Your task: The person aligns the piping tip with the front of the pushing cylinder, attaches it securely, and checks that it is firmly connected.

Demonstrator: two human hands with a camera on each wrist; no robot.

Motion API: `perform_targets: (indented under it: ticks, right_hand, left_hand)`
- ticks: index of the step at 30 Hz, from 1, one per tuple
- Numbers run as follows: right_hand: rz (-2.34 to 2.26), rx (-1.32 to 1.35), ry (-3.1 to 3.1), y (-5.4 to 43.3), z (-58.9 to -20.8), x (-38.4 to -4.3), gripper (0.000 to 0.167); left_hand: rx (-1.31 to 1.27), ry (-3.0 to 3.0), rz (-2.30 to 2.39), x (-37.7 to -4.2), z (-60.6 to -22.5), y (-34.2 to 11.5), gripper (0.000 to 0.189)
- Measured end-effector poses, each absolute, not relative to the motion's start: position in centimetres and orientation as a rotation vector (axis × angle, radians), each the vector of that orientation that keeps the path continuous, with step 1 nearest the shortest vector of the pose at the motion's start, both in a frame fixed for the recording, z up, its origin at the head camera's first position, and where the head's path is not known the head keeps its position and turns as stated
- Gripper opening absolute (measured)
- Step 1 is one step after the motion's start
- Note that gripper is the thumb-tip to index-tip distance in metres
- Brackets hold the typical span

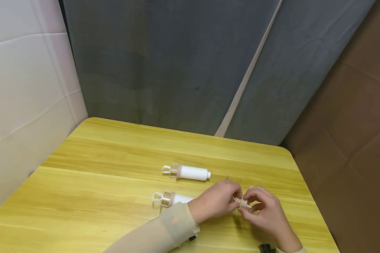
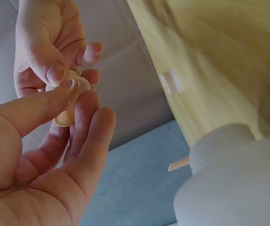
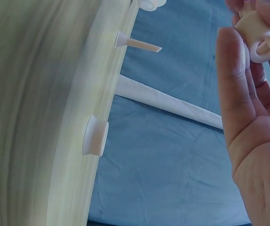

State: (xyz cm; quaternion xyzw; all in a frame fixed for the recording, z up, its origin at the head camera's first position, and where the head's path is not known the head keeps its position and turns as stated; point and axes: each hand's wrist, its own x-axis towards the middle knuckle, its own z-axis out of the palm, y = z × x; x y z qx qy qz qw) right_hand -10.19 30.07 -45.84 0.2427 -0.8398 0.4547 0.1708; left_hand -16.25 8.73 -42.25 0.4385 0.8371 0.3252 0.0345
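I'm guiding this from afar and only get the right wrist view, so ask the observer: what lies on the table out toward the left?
Observer: Two white syringe-style dispensers show in the head view, a farther dispenser and a nearer dispenser.
Operator: Is either one partly covered?
Observer: The nearer dispenser is; its barrel runs out of sight behind the left wrist.
Operator: I catch only bits of the left hand. How does it hold the beige fitting?
Observer: By the left wrist view, the left hand pinches the beige fitting between thumb and fingers.
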Motion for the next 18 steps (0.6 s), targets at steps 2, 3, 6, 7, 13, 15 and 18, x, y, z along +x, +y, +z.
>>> perform_targets:
  ticks: [2,3,6,7,13,15,18]
  right_hand:
    - [1.294,0.679,-2.395,30.11,-45.86,-10.20,0.050]
    - [1.291,0.679,-2.398,30.11,-45.86,-10.21,0.049]
    - [1.280,0.682,-2.394,30.08,-45.83,-10.23,0.048]
    - [1.279,0.684,-2.389,30.06,-45.81,-10.24,0.048]
    - [1.329,0.733,-2.343,29.98,-45.75,-10.31,0.046]
    - [1.370,0.766,-2.322,29.97,-45.78,-10.32,0.045]
    - [1.414,0.804,-2.295,29.95,-45.81,-10.29,0.045]
  left_hand:
    - [1.292,2.508,1.092,-16.25,-42.26,8.74,0.018]
    - [1.277,2.490,1.123,-16.27,-42.26,8.73,0.019]
    - [1.276,2.483,1.151,-16.42,-42.27,8.72,0.022]
    - [1.284,2.490,1.148,-16.49,-42.26,8.73,0.022]
    - [1.300,2.486,1.164,-16.93,-42.34,8.67,0.023]
    - [1.317,2.483,1.172,-17.01,-42.44,8.65,0.023]
    - [1.343,2.462,1.197,-17.03,-42.55,8.64,0.022]
